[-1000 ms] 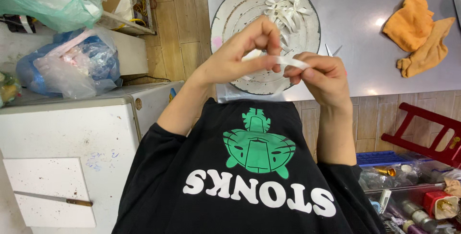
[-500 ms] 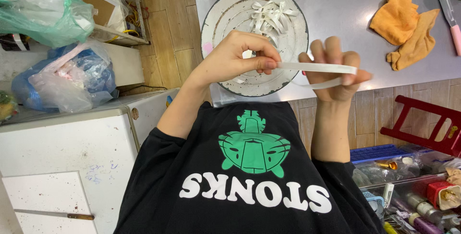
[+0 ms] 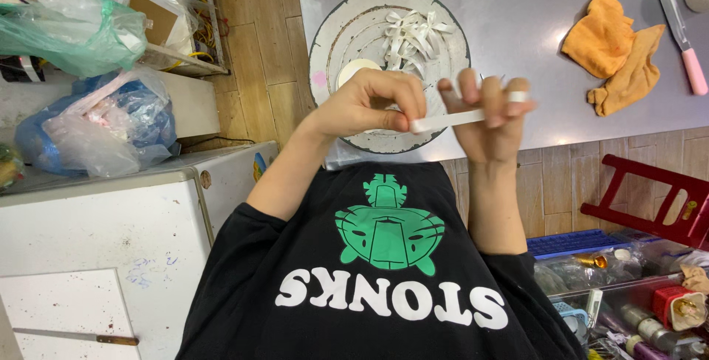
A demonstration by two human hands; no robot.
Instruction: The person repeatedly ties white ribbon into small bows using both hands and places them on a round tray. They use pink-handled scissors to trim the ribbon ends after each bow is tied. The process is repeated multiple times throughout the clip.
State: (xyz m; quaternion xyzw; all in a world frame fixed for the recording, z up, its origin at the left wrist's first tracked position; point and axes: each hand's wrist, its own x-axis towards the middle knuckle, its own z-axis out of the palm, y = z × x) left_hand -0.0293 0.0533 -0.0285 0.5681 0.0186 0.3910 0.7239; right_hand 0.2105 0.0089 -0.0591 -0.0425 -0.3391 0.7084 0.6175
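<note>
Head view: two hands; one white strip

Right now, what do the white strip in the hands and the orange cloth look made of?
White strip: seemingly thin flexible tape or plastic, smooth and matte, pulled flat between both hands; exact material unclear. Orange cloth: soft, fuzzy fabric, likely terry or microfibre, lying crumpled in folds.

Left hand pinches one end of a white strip; right hand holds the other end, wrapped round a finger. Round tray beneath holds cut strips.
</note>
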